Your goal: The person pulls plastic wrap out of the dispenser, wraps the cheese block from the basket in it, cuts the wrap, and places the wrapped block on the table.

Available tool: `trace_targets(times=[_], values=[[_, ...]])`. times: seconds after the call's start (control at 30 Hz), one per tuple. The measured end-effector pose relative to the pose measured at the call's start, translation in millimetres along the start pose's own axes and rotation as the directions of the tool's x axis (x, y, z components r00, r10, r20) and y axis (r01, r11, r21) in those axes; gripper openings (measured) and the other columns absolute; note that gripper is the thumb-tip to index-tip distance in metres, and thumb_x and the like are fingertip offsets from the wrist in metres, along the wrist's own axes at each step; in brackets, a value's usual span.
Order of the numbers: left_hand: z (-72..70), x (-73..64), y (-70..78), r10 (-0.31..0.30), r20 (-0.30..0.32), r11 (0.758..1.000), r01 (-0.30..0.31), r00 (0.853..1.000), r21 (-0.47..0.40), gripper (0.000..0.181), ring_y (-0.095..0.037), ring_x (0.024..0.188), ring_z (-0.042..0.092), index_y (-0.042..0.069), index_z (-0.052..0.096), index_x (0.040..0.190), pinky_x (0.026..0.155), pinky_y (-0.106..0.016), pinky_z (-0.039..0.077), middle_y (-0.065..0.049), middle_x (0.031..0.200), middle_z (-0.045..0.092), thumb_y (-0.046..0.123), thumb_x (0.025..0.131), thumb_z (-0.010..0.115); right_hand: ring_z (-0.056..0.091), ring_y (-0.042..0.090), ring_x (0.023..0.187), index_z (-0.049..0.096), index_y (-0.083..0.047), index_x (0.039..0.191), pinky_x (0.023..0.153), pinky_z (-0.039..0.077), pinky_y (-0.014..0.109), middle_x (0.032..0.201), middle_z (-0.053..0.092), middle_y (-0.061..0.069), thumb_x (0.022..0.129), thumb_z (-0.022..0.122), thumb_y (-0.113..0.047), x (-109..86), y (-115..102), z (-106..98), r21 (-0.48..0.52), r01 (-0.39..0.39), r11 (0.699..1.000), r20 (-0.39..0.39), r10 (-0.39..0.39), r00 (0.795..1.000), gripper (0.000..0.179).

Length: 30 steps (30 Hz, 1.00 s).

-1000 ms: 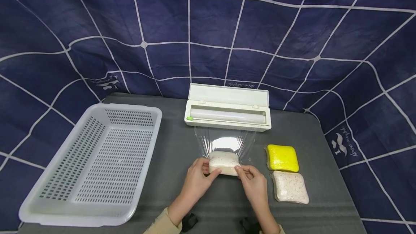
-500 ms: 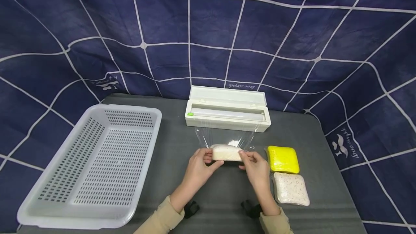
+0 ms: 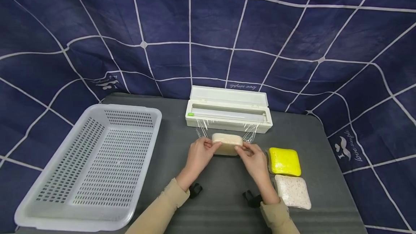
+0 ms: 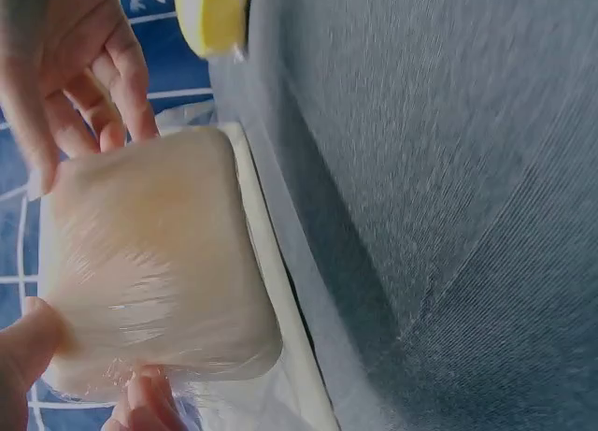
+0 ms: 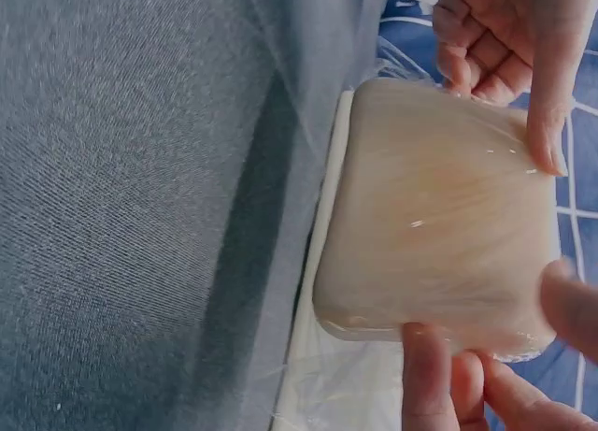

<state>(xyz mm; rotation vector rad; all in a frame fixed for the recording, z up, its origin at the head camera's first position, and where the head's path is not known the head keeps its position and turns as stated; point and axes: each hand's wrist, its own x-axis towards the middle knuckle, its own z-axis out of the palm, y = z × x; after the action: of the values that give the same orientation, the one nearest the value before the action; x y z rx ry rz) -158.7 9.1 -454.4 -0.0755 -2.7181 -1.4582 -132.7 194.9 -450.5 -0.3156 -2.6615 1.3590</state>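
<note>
A cream, rounded square block [image 3: 226,145], its kind unclear, is tilted up above the table with clear cling film drawn tight over its face. My left hand [image 3: 199,155] grips its left edge between thumb and fingers. At the opposite edge my right hand [image 3: 254,160] pinches it the same way. Film stretches from the block to the white cling film dispenser [image 3: 229,125], whose lid stands up with the roll inside. Both wrist views show the smooth wrapped underside of the block [image 4: 154,253], with the thumbs on it and fingers at its sides.
A yellow wrapped block [image 3: 284,161] and a speckled white wrapped block [image 3: 293,191] lie to the right of my right hand. A white perforated basket [image 3: 138,190] stands on the left. Behind the grey table [image 3: 214,201] hangs a blue checked cloth [image 3: 211,21].
Both hands have moved the block forward to the dispenser and tipped it up, so its speckled top has turned away. The stretch of film between block and dispenser has shortened.
</note>
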Motion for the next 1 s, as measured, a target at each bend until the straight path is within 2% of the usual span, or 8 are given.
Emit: trace_targets(times=[0.2,0.33,0.5,0.7,0.8,1.0], values=[[6.2,19.9,-5.8,-0.012,-0.011,1.000,0.012,1.000,0.016,0.038,-0.020,0.070,0.065,0.005,0.067,0.086,0.062,-0.032,0.054,-0.009,0.081,0.069,0.042,0.090,0.071,0.072,0.024,0.076,0.071,0.000,0.115,0.060,0.053,0.023,0.099,0.061,0.016,0.091,0.072,-0.024,17.1,5,8,-0.048,0.010,0.999,-0.019,-0.011,1.000,0.034],[10.0,32.1,-9.6,-0.017,-0.018,1.000,0.018,1.000,0.025,0.038,-0.020,0.067,0.063,0.004,0.066,0.084,0.063,-0.033,0.053,-0.010,0.078,0.069,0.042,0.090,0.070,0.071,0.023,0.072,0.073,-0.001,0.111,0.058,0.053,0.025,0.098,0.062,0.016,0.093,0.070,-0.027,27.3,7,13,-0.060,-0.003,0.998,-0.035,0.001,0.999,0.032],[12.8,42.9,-12.4,-0.059,0.000,0.998,0.059,0.998,0.033,0.039,-0.020,0.066,0.062,0.003,0.066,0.084,0.063,-0.033,0.052,-0.010,0.078,0.068,0.041,0.093,0.067,0.066,0.020,0.069,0.076,-0.003,0.104,0.057,0.050,0.026,0.092,0.065,0.014,0.094,0.069,-0.029,38.8,8,19,-0.082,-0.006,0.997,-0.046,0.003,0.999,0.029],[16.3,53.2,-15.1,-0.119,0.003,0.992,0.119,0.993,0.053,0.043,-0.020,0.063,0.061,0.001,0.069,0.085,0.061,-0.033,0.052,-0.012,0.078,0.069,0.043,0.095,0.063,0.063,0.014,0.062,0.078,-0.006,0.094,0.056,0.047,0.025,0.078,0.072,0.010,0.093,0.069,-0.031,51.0,8,24,-0.093,-0.003,0.996,-0.048,-0.002,0.999,0.027],[18.9,59.3,-18.0,-0.134,-0.012,0.989,0.134,0.991,0.066,0.046,-0.021,0.062,0.061,0.001,0.071,0.081,0.061,-0.033,0.052,-0.012,0.076,0.070,0.045,0.094,0.064,0.066,0.016,0.062,0.078,-0.005,0.095,0.055,0.047,0.026,0.075,0.074,0.011,0.094,0.069,-0.032,55.7,10,25,-0.092,-0.009,0.996,-0.032,0.006,0.999,0.028],[22.7,67.2,-22.2,-0.147,-0.015,0.988,0.148,0.989,0.039,0.046,-0.018,0.057,0.057,0.004,0.069,0.073,0.056,-0.029,0.046,-0.010,0.067,0.067,0.046,0.092,0.065,0.071,0.022,0.070,0.077,-0.004,0.102,0.054,0.050,0.026,0.083,0.076,0.013,0.094,0.067,-0.035,63.3,13,28,-0.088,-0.045,0.995,-0.001,0.045,0.999,0.034]])
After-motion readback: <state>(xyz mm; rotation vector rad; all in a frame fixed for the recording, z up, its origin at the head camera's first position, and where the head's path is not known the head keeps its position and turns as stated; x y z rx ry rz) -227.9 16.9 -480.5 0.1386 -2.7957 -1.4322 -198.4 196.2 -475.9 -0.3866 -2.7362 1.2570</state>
